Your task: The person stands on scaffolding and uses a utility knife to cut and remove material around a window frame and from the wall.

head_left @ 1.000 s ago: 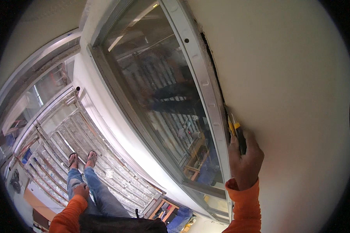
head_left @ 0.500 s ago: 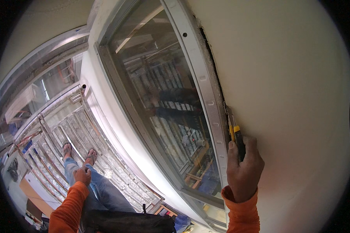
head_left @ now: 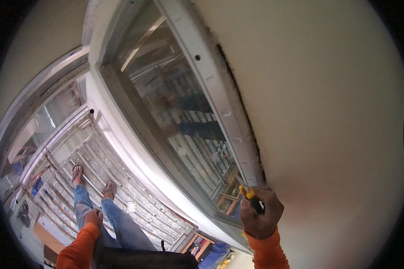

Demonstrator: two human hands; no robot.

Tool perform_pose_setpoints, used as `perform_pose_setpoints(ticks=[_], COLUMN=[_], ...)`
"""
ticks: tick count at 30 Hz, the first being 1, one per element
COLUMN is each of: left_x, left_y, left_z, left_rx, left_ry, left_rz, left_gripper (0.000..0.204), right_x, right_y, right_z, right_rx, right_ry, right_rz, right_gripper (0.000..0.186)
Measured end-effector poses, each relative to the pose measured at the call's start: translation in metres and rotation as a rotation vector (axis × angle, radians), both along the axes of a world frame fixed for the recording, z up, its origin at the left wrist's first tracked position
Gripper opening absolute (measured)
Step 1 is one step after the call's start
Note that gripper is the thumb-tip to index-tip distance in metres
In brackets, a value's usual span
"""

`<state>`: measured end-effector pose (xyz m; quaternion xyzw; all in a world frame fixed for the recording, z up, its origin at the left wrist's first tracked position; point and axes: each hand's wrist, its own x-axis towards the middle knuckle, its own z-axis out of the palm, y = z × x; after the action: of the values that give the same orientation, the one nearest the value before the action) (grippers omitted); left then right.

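My right hand (head_left: 261, 210) grips a yellow-and-black utility knife (head_left: 249, 193) at the lower right edge of the metal window frame (head_left: 211, 83). A dark, ragged crack (head_left: 238, 94) runs between that frame and the cream wall (head_left: 327, 112). My left hand (head_left: 93, 217) is low at the left in front of my jeans (head_left: 123, 224), fingers curled; whatever it may hold is hidden. Reflections show in the window glass (head_left: 193, 130) between my hands.
My sandalled feet (head_left: 77, 172) stand on a slatted metal platform (head_left: 67, 193) at left. A dark bag or pad (head_left: 141, 260) hangs at my waist. Another window frame (head_left: 40, 89) curves along the upper left. Wooden pieces (head_left: 197, 244) and blue sheeting (head_left: 215, 255) lie far below.
My right hand and knife have moved down and left from the crack toward the window frame, with the blade now angled differently. The window sits slightly further left in view.
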<state>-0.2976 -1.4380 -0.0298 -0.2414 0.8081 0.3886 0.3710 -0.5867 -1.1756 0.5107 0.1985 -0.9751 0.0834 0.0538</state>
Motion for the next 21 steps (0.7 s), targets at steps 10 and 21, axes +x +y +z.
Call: perform_pose_setpoints(ticks=[10,21], left_x=[-0.173,-0.068], left_y=[0.024,0.019], left_z=[0.077,0.021], left_rx=[0.302,0.169], left_ry=[0.58,0.221], left_rz=[0.145,-0.254], left_gripper=[0.015,0.034], right_x=[0.055,0.016], right_y=[0.091,0.023], right_z=[-0.048,-0.029], right_rx=[0.162,-0.375], right_ry=[0.355,0.188], right_rz=[-0.44,-0.312], right_gripper=[0.021,0.038])
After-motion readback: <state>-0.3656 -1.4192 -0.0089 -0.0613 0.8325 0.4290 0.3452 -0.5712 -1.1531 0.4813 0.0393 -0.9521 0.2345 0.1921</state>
